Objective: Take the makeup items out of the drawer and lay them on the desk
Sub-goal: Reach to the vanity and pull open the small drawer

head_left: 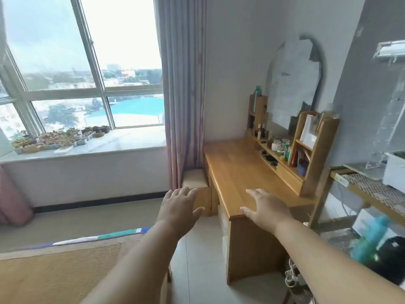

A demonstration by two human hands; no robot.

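A wooden desk (236, 172) stands against the right wall, its top bare. Pale drawer fronts (224, 224) show under its near end, all closed. Along the back of the desk runs a wooden shelf unit (306, 150) holding small bottles and jars (278, 147). My left hand (178, 206) is stretched forward with fingers spread, in the air left of the desk's near corner, holding nothing. My right hand (264, 207) is also spread, palm down, over the desk's near end. No makeup items from the drawer are visible.
An upholstered stool (195, 183) is tucked at the desk's left side beside a pink curtain (184, 95). A bed with a woven mat (61, 270) lies lower left. A wire rack (372, 189) stands to the right, cables (291, 275) on the floor. Plant pots line the windowsill (131, 139).
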